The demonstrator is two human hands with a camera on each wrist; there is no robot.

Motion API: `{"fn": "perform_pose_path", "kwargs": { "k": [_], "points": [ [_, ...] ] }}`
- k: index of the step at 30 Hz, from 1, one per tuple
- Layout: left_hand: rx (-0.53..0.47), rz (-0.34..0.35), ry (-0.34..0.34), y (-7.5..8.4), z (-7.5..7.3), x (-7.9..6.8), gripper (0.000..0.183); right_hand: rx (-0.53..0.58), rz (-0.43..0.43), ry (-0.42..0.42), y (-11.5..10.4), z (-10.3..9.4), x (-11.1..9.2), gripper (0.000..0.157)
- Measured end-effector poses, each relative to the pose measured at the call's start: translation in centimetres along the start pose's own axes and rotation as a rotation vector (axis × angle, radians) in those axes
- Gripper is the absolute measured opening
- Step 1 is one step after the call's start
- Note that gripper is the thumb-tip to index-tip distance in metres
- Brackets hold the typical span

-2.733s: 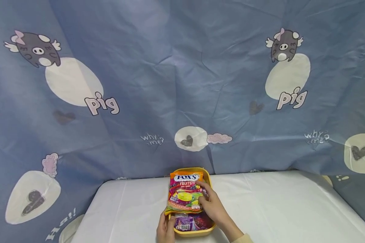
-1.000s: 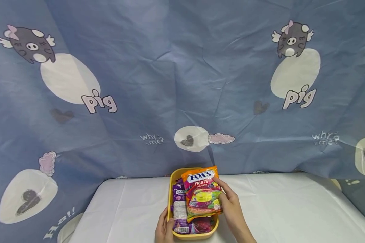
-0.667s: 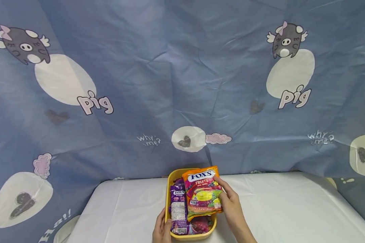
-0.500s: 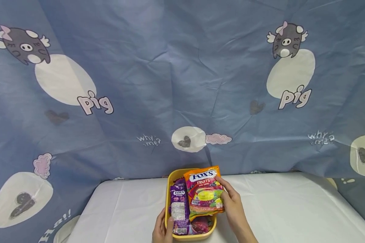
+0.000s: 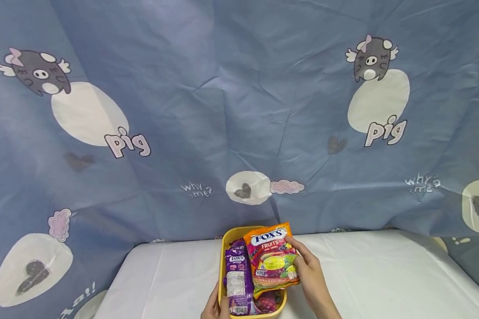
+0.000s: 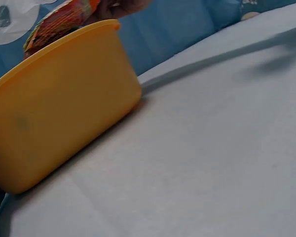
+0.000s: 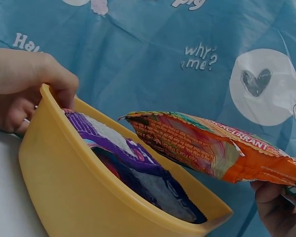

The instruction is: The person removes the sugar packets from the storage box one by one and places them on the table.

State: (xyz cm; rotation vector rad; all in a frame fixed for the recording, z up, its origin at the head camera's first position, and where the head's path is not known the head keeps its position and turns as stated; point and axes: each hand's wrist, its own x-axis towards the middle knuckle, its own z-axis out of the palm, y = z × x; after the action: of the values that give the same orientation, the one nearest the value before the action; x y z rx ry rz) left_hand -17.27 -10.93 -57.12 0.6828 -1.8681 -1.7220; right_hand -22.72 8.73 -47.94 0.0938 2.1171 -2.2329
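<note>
My right hand (image 5: pixel 311 272) holds an orange bag of fruit candy (image 5: pixel 272 261) by its right edge, thumb on the front and fingers behind. The bag tilts over the right side of a yellow plastic basket (image 5: pixel 223 270). In the right wrist view, the bag's near end hangs above the basket rim. My left hand (image 5: pixel 214 305) grips the basket's front left, its thumb hooked over the rim. Inside stands a purple candy bag (image 5: pixel 236 283) along the left wall, with a dark red wrapper (image 5: pixel 265 302) beside it, partly hidden under the orange bag.
The basket stands on a white-covered table (image 5: pixel 175 274), near the middle. Behind it hangs a blue printed cloth (image 5: pixel 207 124), which also closes off both sides.
The orange bag has been drawn from over the basket's middle toward the right, in my right hand, uncovering the purple bag. My left hand has stayed at the basket.
</note>
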Motion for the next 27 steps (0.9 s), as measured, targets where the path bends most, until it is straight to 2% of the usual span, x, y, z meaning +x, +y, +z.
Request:
{"fn": "perform_pose_path", "kwargs": {
  "k": [2, 5, 9, 14, 19, 24, 27],
  "points": [
    [0.005, 0.007, 0.055, -0.3, 0.3, -0.1, 0.040, -0.002, 0.001, -0.004, 0.0, -0.1, 0.0, 0.049],
    [-0.005, 0.062, 0.118, -1.1, 0.6, -0.1, 0.038, -0.002, 0.002, -0.005, 0.1, -0.1, 0.0, 0.049],
    [-0.031, 0.099, 0.148, -2.4, 1.1, 0.3, 0.039, 0.008, 0.000, 0.008, 0.1, -0.3, 0.1, 0.049],
    [-0.028, 0.080, 0.154, -3.6, 1.3, 0.6, 0.039, 0.023, -0.014, 0.010, -0.1, -0.5, 0.3, 0.049],
    [-0.093, 0.062, 0.199, -3.7, 1.4, 0.6, 0.036, 0.025, -0.027, 0.006, -0.3, -0.6, 0.4, 0.049],
    [-0.133, 0.100, 0.230, -3.1, 1.4, 0.3, 0.036, 0.022, -0.029, 0.017, -0.3, -0.7, 0.4, 0.049],
    [-0.113, 0.099, 0.234, -2.4, 1.1, 0.0, 0.035, 0.019, -0.028, 0.027, -0.3, -0.8, 0.4, 0.050]
  ]
}}
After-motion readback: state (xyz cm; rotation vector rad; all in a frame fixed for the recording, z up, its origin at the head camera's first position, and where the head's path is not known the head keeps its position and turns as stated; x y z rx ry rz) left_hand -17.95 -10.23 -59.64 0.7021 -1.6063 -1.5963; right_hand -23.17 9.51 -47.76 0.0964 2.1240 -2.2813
